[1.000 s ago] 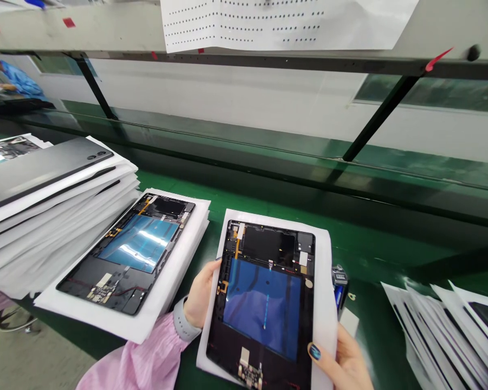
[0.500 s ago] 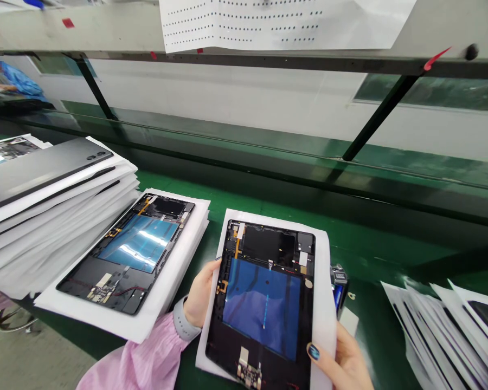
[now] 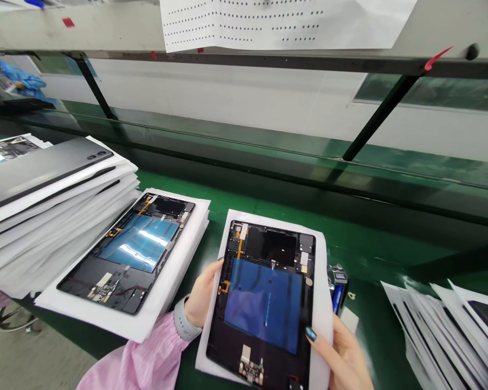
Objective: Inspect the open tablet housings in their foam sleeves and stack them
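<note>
An opened tablet (image 3: pixel 264 303) with a blue battery area and a bare circuit board at its near end lies on a white foam sheet (image 3: pixel 322 281). My left hand (image 3: pixel 201 295) grips the left edge of tablet and sheet, its fingers partly hidden beneath. On the right edge, my right hand (image 3: pixel 339 352) closes with the thumb on top and the other fingers mostly out of sight. To the left, a second opened tablet (image 3: pixel 126 254) rests on a stack of white sheets (image 3: pixel 174 303).
A tall pile of wrapped tablets (image 3: pixel 65 216) stands at the left, a grey back cover (image 3: pixel 44 162) on top. Several sheets with dark panels (image 3: pixel 443 330) lie at the right. A small blue-and-black object (image 3: pixel 338 287) sits behind my right hand. A person in blue (image 3: pixel 24 81) is far left.
The held tablet and its sheet have tilted and shifted slightly, and the reflection on the blue area has changed. My right thumb has moved a little up and left.
</note>
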A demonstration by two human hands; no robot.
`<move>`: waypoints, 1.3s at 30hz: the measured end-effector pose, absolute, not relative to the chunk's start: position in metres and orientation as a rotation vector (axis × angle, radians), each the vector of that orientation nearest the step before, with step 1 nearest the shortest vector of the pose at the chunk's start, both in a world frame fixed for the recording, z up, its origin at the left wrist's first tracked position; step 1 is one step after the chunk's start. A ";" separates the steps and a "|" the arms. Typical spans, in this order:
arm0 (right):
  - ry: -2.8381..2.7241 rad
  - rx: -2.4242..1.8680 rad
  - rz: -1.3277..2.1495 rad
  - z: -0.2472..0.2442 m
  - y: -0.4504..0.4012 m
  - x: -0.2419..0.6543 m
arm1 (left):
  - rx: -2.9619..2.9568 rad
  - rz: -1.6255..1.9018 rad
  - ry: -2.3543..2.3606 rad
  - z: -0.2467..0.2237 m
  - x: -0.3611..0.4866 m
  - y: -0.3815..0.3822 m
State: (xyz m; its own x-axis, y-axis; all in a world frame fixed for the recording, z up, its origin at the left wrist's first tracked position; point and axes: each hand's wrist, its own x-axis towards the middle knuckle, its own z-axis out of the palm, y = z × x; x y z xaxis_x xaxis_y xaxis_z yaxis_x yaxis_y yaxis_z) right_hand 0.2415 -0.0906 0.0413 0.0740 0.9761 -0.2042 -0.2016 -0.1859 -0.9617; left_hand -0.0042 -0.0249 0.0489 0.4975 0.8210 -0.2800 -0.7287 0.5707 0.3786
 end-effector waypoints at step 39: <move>-0.846 -1.432 1.280 0.037 -0.076 0.237 | 1.157 1.109 1.165 0.044 -0.003 -0.012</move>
